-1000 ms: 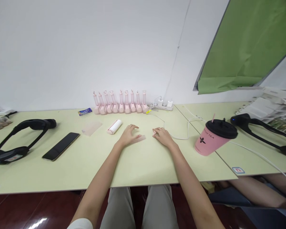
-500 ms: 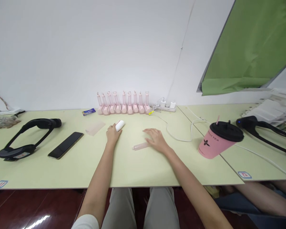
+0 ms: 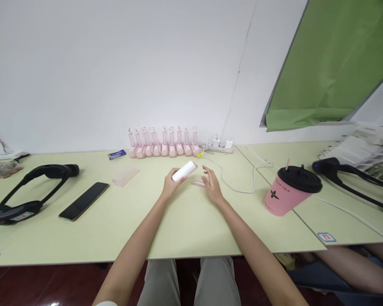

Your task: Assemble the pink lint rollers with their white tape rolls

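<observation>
My left hand (image 3: pixel 171 183) is closed around a white cylinder (image 3: pixel 184 171), which tilts up toward the right with a thin reddish edge at its far end. To its right, my right hand (image 3: pixel 213 186) is open, thumb and fingers apart with nothing visible between them. A clear pinkish tube (image 3: pixel 198 184) lies by the right thumb, partly covered by that hand; whether they touch I cannot tell. Along the wall stands a row of several pale pink pieces (image 3: pixel 164 149), each with an upright clear tube.
At left are a black headset (image 3: pixel 35 203), a phone (image 3: pixel 84 201), a pinkish sheet (image 3: pixel 125 176) and a blue packet (image 3: pixel 116 154). Rightward are a power strip (image 3: pixel 221 149), a white cable (image 3: pixel 242 191), a pink cup (image 3: pixel 279 196) and another headset (image 3: pixel 335 170). A person's legs (image 3: pixel 360 272) show at lower right.
My left hand has lifted the white cylinder and moved it right, toward my right hand. My right hand has turned more upright beside the clear tube. The view has shifted slightly.
</observation>
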The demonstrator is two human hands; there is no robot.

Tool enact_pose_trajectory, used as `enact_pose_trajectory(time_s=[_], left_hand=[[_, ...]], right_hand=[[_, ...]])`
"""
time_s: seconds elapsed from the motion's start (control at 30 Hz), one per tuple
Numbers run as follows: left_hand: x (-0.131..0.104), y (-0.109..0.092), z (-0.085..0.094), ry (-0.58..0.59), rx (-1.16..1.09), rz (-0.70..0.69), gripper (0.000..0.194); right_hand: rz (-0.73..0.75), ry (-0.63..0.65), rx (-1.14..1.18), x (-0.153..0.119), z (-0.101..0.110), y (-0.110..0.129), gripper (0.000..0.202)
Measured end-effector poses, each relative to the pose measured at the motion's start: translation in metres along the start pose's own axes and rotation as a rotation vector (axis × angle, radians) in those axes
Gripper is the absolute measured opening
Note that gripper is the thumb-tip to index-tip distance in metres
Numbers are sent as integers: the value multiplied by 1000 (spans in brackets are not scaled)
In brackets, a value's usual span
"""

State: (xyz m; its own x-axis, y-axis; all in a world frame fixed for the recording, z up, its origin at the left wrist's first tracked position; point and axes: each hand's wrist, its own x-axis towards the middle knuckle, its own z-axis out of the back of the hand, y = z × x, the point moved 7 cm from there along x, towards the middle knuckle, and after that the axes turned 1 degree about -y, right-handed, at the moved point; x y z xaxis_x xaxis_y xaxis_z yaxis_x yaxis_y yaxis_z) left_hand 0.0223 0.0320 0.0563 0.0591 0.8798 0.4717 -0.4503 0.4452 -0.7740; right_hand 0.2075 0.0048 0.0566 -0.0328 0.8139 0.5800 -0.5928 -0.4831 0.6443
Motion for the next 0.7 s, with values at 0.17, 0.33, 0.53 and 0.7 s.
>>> enact_pose_trajectory(time_s=[0.17,0.33,0.53,0.7], left_hand=[[-15,-25,-30,181,85,-159,39],[-25,-42,-32,40,439,-355,42],[-30,-33,-46,124,602,-329,41],[-30,-24,-47,161,620,-348,42]], right_hand=[[-105,49,348,3,-9,-5,48],[-35,99,427,-1,-19,8,43],[-91,141,451,-5,-27,11,39],[-222,214,511,-4,-35,-8,42]])
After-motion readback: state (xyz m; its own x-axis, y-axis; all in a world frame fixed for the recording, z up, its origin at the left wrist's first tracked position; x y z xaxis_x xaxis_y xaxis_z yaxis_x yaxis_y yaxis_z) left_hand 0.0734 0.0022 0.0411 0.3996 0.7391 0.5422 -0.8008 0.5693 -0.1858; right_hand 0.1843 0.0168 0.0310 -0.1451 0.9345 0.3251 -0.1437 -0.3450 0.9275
